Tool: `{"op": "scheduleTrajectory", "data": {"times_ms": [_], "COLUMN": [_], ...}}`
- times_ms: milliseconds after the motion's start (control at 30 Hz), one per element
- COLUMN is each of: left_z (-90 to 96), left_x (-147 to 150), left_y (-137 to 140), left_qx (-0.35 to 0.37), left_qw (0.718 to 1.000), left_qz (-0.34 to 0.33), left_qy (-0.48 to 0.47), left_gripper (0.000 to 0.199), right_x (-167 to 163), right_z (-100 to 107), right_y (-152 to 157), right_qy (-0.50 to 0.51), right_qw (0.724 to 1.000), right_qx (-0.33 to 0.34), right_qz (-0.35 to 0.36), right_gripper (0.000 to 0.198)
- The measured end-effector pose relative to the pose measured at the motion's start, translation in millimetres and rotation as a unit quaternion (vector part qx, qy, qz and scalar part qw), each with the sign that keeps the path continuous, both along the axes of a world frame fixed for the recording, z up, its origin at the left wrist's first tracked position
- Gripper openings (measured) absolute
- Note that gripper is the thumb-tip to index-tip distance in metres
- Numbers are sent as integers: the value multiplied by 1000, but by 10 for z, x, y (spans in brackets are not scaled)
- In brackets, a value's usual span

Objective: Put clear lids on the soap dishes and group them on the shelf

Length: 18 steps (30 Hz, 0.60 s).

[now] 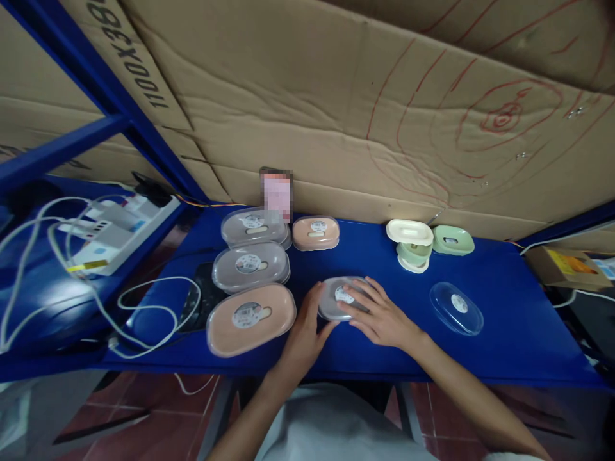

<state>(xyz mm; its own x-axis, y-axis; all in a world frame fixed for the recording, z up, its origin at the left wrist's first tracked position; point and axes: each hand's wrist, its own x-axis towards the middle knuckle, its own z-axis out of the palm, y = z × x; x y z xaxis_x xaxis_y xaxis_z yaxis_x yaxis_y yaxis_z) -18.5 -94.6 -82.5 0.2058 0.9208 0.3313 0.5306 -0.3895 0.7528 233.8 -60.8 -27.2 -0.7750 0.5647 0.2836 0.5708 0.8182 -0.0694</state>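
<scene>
A small grey oval box (pixel 329 307) with a clear lid and a round white label lies before me; it looks like a soap dish. My left hand (pixel 307 326) wraps round its left end, thumb on the near side. Across the lid and right end spread the fingers of my right hand (pixel 382 314), reaching both the far and near rims and hiding part of the box. To the right, a loose clear oval lid (pixel 456 310) with a label lies on the table. A larger peach lidded box (pixel 252 320) is nearest my left hand.
On the blue table (pixel 384 352), grey lidded boxes (pixel 250 266) sit at left, with a small peach box (pixel 316 234) behind. Cream (pixel 409 232) and green (pixel 454 240) pieces stand at back right. A phone (pixel 277 195) leans on the cardboard wall (pixel 307 96). White cables (pixel 154 301) run at left.
</scene>
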Motion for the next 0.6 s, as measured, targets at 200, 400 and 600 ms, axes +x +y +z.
{"op": "scheduleTrajectory", "data": {"times_ms": [200, 400, 600], "left_z": [48, 253, 290], "left_x": [15, 104, 105], "left_y": [1, -143, -164], "left_qx": [18, 153, 188], "left_qw": [999, 976, 958], "left_qz": [3, 11, -57], "left_qy": [31, 154, 209], "left_gripper": [74, 59, 45], "right_x": [53, -139, -266], "right_z": [-105, -72, 65], "right_y": [27, 330, 758], "right_qy": [3, -13, 49], "right_qw": [1000, 999, 994], "right_qx": [0, -5, -26], "right_qz": [-14, -47, -98], "right_gripper": [58, 57, 60]}}
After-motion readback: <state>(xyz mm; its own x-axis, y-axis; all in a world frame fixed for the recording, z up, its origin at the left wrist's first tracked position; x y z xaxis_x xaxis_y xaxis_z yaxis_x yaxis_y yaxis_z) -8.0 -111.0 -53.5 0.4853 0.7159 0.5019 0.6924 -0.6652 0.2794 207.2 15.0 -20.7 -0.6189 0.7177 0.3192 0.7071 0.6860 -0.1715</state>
